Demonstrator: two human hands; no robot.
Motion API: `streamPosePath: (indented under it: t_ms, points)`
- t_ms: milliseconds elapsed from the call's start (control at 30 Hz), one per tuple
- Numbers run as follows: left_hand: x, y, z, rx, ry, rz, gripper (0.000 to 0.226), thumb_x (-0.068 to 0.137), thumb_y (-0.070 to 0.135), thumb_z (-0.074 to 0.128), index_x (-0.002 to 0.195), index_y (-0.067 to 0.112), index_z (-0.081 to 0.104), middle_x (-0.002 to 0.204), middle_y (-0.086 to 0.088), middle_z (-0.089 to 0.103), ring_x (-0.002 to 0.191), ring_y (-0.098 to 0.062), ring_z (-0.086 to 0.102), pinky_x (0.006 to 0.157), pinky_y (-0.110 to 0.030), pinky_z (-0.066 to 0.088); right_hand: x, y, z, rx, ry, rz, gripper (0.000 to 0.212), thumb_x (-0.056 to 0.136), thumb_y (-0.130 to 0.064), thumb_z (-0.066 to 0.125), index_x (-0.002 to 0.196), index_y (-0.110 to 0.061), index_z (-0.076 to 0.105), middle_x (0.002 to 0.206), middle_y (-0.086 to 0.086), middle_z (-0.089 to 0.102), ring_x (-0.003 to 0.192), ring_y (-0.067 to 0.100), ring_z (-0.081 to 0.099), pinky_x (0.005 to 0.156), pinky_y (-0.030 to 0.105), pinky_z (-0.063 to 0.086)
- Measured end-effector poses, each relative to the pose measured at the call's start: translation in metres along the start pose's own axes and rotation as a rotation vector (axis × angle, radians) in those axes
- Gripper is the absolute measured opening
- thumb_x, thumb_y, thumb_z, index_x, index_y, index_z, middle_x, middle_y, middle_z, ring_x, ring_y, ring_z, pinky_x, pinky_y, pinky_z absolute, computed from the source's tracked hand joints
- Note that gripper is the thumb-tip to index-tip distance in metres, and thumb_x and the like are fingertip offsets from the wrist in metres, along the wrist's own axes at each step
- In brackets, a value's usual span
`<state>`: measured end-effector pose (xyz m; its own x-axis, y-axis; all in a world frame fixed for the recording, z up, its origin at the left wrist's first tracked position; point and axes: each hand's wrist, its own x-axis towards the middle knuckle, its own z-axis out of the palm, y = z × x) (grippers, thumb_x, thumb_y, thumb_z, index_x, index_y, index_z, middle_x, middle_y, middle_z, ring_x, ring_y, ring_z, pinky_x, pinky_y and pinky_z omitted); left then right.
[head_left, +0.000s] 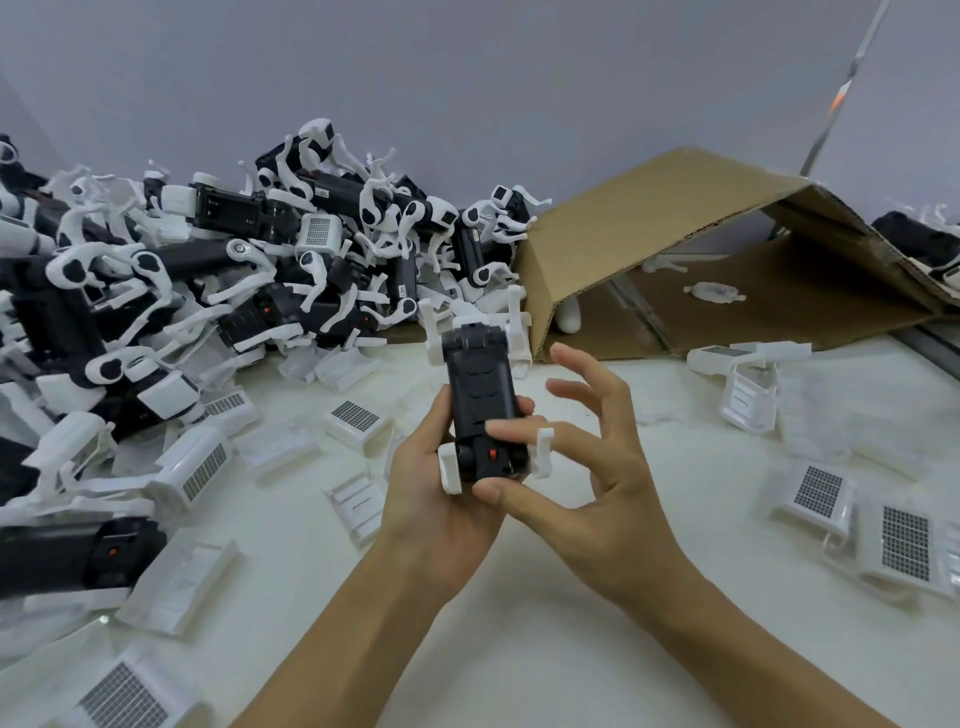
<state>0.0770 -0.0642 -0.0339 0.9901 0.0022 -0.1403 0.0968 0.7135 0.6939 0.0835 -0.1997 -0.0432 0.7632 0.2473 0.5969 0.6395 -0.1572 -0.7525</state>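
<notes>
Hands meet around the centre of the frame, above the white desk (519, 639). The left hand (441, 499) is wrapped round the black body of a robot dog toy (480, 400), palm underneath, fingertips curling over its right edge. The right hand (587, 467) has thumb and index finger pinching the near end, right by the little red switch (492, 456). Its other three fingers are fanned out and touching nothing. So the toy is up off the desk, held lengthwise and pointing away from the camera.

Handling-wise, my guess is light, hard plastic with a stiff body, and not too slippery since the top is ribbed. The weak spots are the four white legs (450, 470) sticking out at the corners. They look thin and jointed, so I wouldn't pull or lever on those. Grab the black midsection like the left hand does, and stay off the switch unless you mean it.

Just beyond, loose white shell covers (356, 415) with grid stickers are scattered on the desk left and right, apart from the hands. They look thin-walled and probably snap on, so easy does it.

Further back, upper left, there's a big tangled pile (182, 270) of the same dogs, legs hooked into each other. Upper right, a cardboard box (649, 218) lies tipped on its side, open, with a few white bits inside. Grey wall (467, 78) behind everything.
</notes>
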Motion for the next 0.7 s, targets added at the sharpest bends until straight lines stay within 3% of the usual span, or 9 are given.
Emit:
streamPosePath:
  t_ms: [133,300,367,533,600,700]
  points:
    - [0.000,0.000,0.000,-0.026,-0.017,-0.023,0.054,0.107,0.040,0.039,0.092,0.008,0.080,0.086,-0.011,0.070,0.074,-0.018,0.070,0.062,-0.025,0.059,0.000,0.000,-0.001,0.029,-0.024,0.013,0.024,0.073,-0.027,0.085,0.094,-0.033,0.075,0.142,0.000,0.047,0.137,0.015,0.044,0.104,0.012,0.039]
    - [-0.001,0.001,0.000,-0.039,-0.044,-0.035,0.053,0.107,0.038,0.040,0.092,0.006,0.079,0.087,-0.012,0.069,0.076,-0.020,0.070,0.064,-0.027,0.059,-0.002,0.000,0.003,0.099,-0.017,0.069,0.014,0.074,-0.019,0.084,0.076,-0.026,0.073,0.134,0.002,0.047,0.136,0.020,0.046,0.108,0.036,0.047]
    - [-0.001,0.002,0.000,-0.032,-0.054,-0.031,0.053,0.107,0.039,0.039,0.093,0.007,0.078,0.086,-0.012,0.069,0.075,-0.020,0.068,0.065,-0.027,0.059,-0.002,0.001,0.001,0.090,-0.047,0.092,0.016,0.075,-0.018,0.087,0.077,-0.027,0.075,0.136,0.000,0.047,0.136,0.018,0.046,0.110,0.033,0.044]
    - [0.002,-0.001,-0.003,-0.072,-0.006,-0.017,0.048,0.109,0.035,0.037,0.102,0.002,0.071,0.088,-0.013,0.067,0.075,-0.022,0.067,0.068,-0.028,0.059,-0.001,-0.004,0.002,-0.019,0.000,0.116,0.023,0.068,-0.040,0.083,0.089,-0.045,0.075,0.151,-0.019,0.037,0.139,0.006,0.037,0.105,0.005,0.032]
    - [0.001,0.000,-0.002,-0.065,0.001,0.003,0.043,0.106,0.034,0.043,0.103,0.005,0.074,0.090,-0.012,0.067,0.079,-0.022,0.067,0.073,-0.031,0.059,0.000,-0.002,0.000,-0.009,-0.017,0.140,0.046,0.066,-0.045,0.086,0.109,-0.047,0.071,0.151,-0.022,0.035,0.137,0.001,0.039,0.100,0.003,0.036]
    - [0.000,0.002,0.002,0.016,0.037,0.085,0.047,0.085,0.036,0.071,0.119,0.005,0.063,0.094,-0.015,0.069,0.083,-0.026,0.068,0.074,-0.036,0.060,0.011,-0.003,-0.005,0.211,-0.010,0.372,0.067,0.062,-0.065,0.082,0.124,-0.050,0.058,0.136,-0.025,0.055,0.121,-0.007,0.055,0.089,0.015,0.053]
